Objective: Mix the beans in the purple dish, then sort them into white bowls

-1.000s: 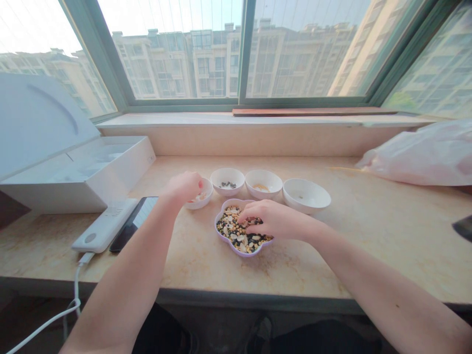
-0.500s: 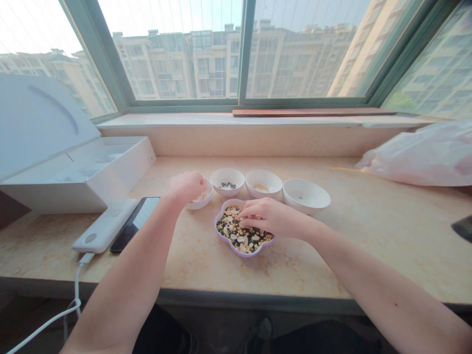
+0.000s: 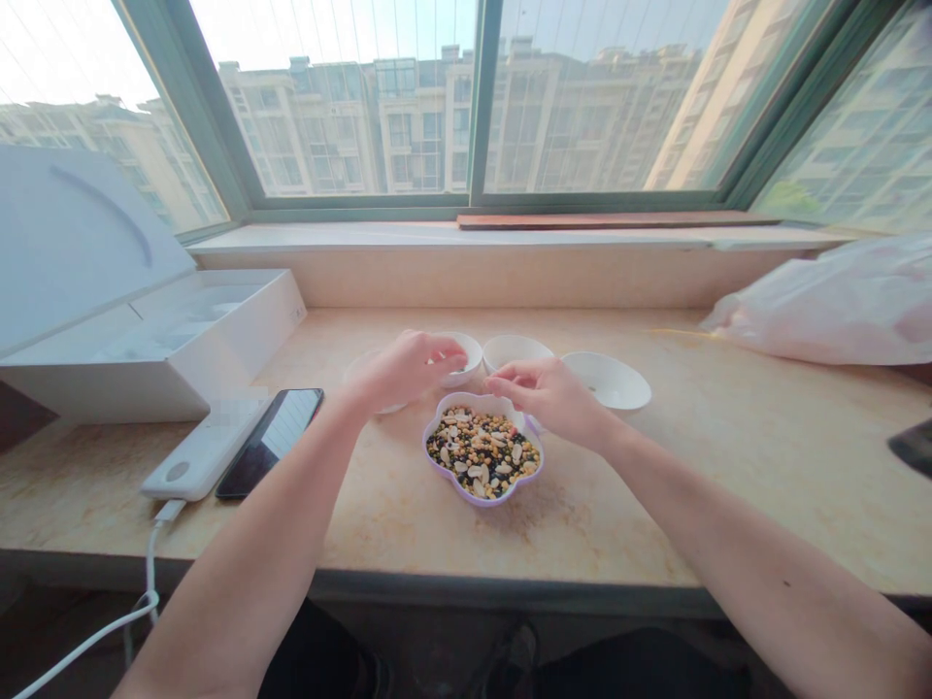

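Note:
My left hand (image 3: 409, 367) hovers at the near left rim of a white bowl (image 3: 471, 367) with dark beans in it. Its fingers are bent together over this bowl, and what they hold, if anything, does not show. The leftmost white bowl (image 3: 356, 371) is mostly behind this hand. A purple-rimmed, flower-shaped dish (image 3: 487, 503) holds mixed peanuts, yellow kernels and dark beans. Above its far right edge, my right hand (image 3: 554, 396) has its fingertips pinched together; anything between them is too small to make out. Behind that hand stands a third white bowl (image 3: 518, 348).
Another white bowl (image 3: 612, 381) stands at the right of the row. A phone (image 3: 271, 442), a white power strip-like device (image 3: 208, 451) with a cable, and an open white box (image 3: 240, 320) lie left. A plastic bag (image 3: 830, 306) sits at the far right.
My left hand has moved right, from the leftmost bowl to the bowl of dark beans. My right hand has lifted out of the flower-shaped dish, away toward the bowls.

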`<state>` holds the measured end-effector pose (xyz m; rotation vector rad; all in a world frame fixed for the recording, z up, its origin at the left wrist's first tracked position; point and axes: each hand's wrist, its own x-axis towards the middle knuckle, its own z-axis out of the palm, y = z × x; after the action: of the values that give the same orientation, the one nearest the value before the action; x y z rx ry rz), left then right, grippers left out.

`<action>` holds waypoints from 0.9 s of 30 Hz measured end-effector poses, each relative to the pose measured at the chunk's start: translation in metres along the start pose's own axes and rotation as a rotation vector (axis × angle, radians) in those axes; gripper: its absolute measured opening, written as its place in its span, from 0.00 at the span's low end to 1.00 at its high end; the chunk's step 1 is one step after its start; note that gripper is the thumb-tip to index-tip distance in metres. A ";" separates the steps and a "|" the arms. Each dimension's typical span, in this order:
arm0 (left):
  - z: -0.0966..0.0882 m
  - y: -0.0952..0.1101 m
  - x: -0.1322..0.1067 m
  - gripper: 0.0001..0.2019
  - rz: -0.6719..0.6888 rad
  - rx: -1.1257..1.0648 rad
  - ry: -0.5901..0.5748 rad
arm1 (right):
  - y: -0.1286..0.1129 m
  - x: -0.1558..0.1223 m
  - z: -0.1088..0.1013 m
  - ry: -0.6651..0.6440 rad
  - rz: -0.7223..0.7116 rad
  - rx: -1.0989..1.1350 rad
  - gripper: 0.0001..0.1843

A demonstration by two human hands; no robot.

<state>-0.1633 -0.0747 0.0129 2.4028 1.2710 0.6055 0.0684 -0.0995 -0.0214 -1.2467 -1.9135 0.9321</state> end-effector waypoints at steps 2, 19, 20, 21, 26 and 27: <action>0.009 0.009 0.000 0.15 0.081 -0.117 -0.008 | 0.000 0.003 -0.002 0.031 0.039 0.124 0.23; 0.001 -0.006 0.002 0.14 -0.041 0.159 0.098 | -0.007 -0.004 -0.008 -0.192 -0.210 -0.462 0.14; -0.004 -0.012 0.001 0.15 -0.097 0.225 0.082 | -0.008 -0.005 -0.008 -0.260 -0.262 -0.560 0.14; -0.009 -0.018 0.001 0.15 -0.163 0.286 0.069 | -0.010 -0.006 -0.007 -0.321 -0.303 -0.629 0.15; -0.023 -0.034 -0.003 0.18 -0.471 0.459 -0.014 | -0.006 -0.006 -0.003 -0.458 -0.361 -0.719 0.21; -0.023 -0.035 -0.004 0.17 -0.514 0.480 -0.047 | -0.005 -0.005 -0.002 -0.462 -0.356 -0.714 0.21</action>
<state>-0.2015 -0.0568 0.0144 2.2505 2.1002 0.0952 0.0696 -0.1055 -0.0168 -1.0356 -2.8796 0.3591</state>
